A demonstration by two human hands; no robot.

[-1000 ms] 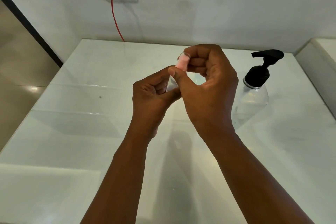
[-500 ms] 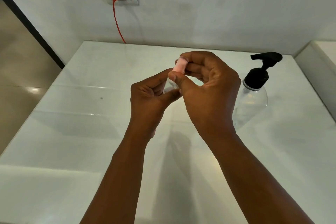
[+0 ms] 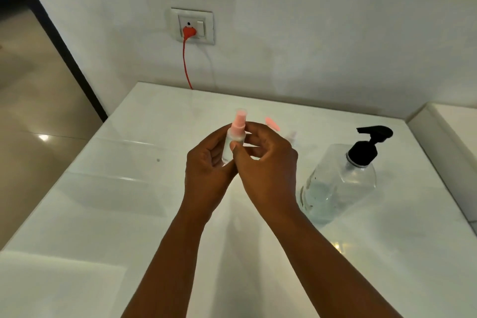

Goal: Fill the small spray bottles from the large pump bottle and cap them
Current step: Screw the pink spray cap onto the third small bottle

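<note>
Bottle (image 3: pixel 230 142) clear, pink-topped, upright.

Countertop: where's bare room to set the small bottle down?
Bare: the countertop left of the left hand, out to its left edge, and the near strip. Crowded: right side, with the pump bottle and pink items behind the right hand.

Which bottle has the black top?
The large clear pump bottle, standing on the white table by the right hand. The small clear spray bottle, held in both hands, has a pink top instead.
</note>
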